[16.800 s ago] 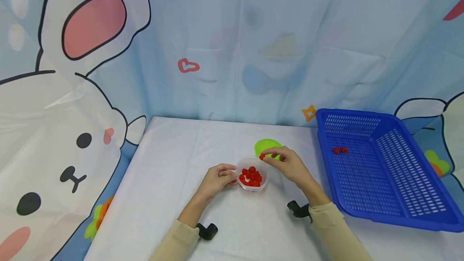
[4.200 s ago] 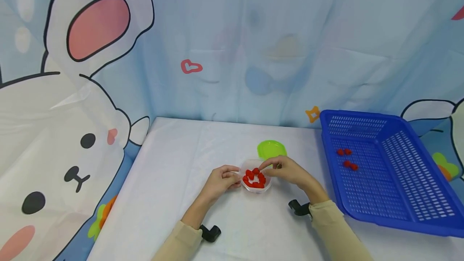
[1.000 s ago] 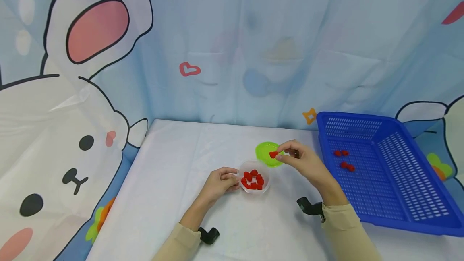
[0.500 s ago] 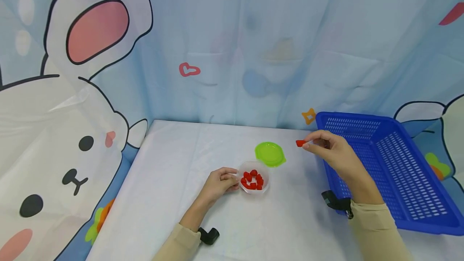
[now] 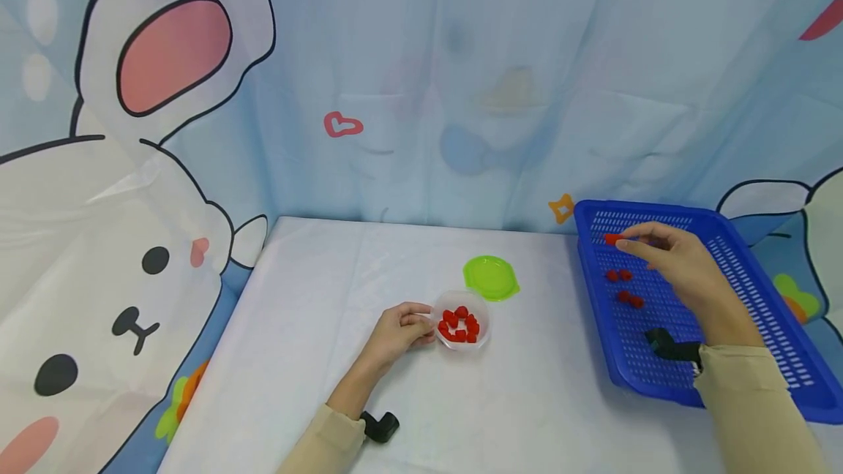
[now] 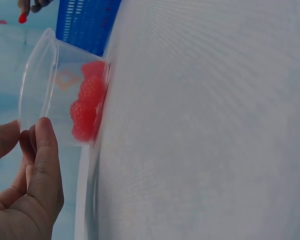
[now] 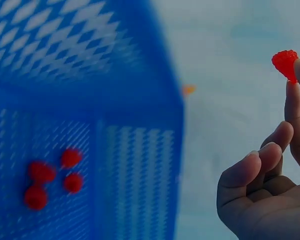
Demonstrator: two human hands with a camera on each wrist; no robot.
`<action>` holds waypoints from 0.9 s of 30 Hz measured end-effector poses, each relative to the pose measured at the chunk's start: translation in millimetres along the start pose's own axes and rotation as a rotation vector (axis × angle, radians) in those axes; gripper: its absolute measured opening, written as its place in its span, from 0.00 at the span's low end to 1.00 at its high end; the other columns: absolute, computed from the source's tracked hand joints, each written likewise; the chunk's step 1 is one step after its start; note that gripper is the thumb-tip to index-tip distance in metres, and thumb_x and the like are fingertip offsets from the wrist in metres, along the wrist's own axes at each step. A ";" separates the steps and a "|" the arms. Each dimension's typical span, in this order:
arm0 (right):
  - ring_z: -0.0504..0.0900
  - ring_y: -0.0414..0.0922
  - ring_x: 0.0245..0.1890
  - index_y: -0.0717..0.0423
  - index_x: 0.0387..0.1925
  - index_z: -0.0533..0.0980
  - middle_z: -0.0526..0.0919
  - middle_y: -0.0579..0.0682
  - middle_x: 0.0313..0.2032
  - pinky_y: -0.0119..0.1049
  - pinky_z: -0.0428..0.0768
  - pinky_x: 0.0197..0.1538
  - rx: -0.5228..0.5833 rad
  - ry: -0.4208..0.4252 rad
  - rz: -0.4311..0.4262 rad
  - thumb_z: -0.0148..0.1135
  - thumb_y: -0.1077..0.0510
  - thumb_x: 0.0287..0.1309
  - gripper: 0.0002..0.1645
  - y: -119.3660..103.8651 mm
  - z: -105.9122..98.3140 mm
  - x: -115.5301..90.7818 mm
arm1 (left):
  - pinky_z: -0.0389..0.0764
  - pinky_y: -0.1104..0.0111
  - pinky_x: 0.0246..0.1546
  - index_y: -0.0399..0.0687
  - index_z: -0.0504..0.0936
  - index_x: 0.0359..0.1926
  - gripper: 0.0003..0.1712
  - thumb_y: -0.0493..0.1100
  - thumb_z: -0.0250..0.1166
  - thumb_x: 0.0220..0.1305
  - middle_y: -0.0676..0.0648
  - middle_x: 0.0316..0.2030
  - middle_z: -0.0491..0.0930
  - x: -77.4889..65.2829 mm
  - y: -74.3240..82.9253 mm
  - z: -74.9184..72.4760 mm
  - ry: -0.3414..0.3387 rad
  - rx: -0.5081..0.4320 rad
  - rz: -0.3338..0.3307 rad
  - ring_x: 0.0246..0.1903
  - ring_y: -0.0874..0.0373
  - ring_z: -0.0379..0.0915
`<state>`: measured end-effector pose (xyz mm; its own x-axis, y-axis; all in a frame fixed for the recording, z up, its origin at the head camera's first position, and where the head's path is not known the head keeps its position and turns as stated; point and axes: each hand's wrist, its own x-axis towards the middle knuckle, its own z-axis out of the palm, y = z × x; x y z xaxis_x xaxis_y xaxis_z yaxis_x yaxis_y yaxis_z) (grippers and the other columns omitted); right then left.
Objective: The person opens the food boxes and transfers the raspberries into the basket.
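A small clear plastic tub [image 5: 484,328] stands on the white table with several red raspberries [image 5: 459,336] inside. My left hand [image 5: 394,331] pinches the tub's rim between thumb and fingers, as the left wrist view shows. Over the far left part of the blue basket [image 5: 596,342], my right hand [image 5: 681,262] pinches one raspberry [image 7: 285,64] between thumb and index finger. That raspberry is held above the basket, touching nothing else. Several raspberries [image 7: 41,172] lie on the basket floor in two pairs.
A bright green lid [image 5: 490,278] lies flat just behind the tub. The basket has raised perforated walls and stands at the table's right side. A printed curtain [image 5: 395,167] hangs behind the table [image 5: 342,269]. Black camera mounts [image 5: 380,427] sit on both wrists.
My right hand has carried a raspberry from above the green lid rightward to over the basket. Compared with the oldest frame, another pair of raspberries lies in the basket. The left hand has stayed put.
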<state>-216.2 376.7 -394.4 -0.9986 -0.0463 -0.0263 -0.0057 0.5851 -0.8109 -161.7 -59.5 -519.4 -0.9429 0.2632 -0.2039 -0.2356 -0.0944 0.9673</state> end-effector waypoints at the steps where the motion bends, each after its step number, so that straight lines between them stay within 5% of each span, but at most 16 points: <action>1: 0.68 0.41 0.49 0.55 0.58 0.76 0.73 0.37 0.51 0.31 0.74 0.41 0.000 0.004 0.009 0.61 0.39 0.67 0.29 7.1 -3.1 2.7 | 0.86 0.60 0.45 0.28 0.75 0.57 0.20 0.31 0.65 0.67 0.43 0.36 0.84 -0.1 0.2 0.0 0.000 0.000 -0.002 0.35 0.53 0.84; 10: 0.67 0.45 0.53 0.55 0.62 0.73 0.68 0.38 0.55 0.31 0.75 0.42 0.008 0.011 0.129 0.59 0.33 0.65 0.37 56.1 -21.3 20.1 | 0.86 0.61 0.44 0.28 0.75 0.57 0.20 0.32 0.65 0.67 0.43 0.37 0.84 0.0 0.3 0.3 0.001 0.006 -0.006 0.35 0.53 0.84; 14: 0.63 0.55 0.61 0.58 0.64 0.70 0.68 0.40 0.57 0.45 0.75 0.54 0.033 0.002 0.178 0.57 0.31 0.64 0.41 69.6 -24.4 25.8 | 0.86 0.61 0.44 0.29 0.76 0.57 0.19 0.32 0.66 0.67 0.43 0.36 0.84 0.6 -0.8 0.0 0.002 0.006 -0.011 0.35 0.54 0.84; 20: 0.54 0.70 0.68 0.64 0.64 0.68 0.60 0.64 0.68 0.70 0.61 0.64 0.062 -0.007 0.260 0.57 0.30 0.64 0.46 91.1 -28.6 31.0 | 0.86 0.60 0.45 0.29 0.76 0.57 0.19 0.33 0.66 0.67 0.42 0.36 0.84 1.2 -2.0 0.4 0.003 0.000 -0.007 0.36 0.51 0.84; 27: 0.47 0.75 0.69 0.72 0.63 0.68 0.49 0.75 0.72 0.72 0.58 0.65 0.038 -0.118 0.333 0.56 0.35 0.68 0.45 115.2 -33.9 34.0 | 0.86 0.60 0.45 0.29 0.76 0.56 0.19 0.33 0.66 0.67 0.42 0.36 0.84 0.9 -2.5 0.7 0.008 0.002 -0.010 0.36 0.51 0.84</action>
<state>-252.6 469.9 -468.9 -0.9325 0.0476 -0.3580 0.3229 0.5535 -0.7677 -161.8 -58.4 -521.9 -0.9424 0.2566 -0.2147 -0.2444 -0.0897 0.9655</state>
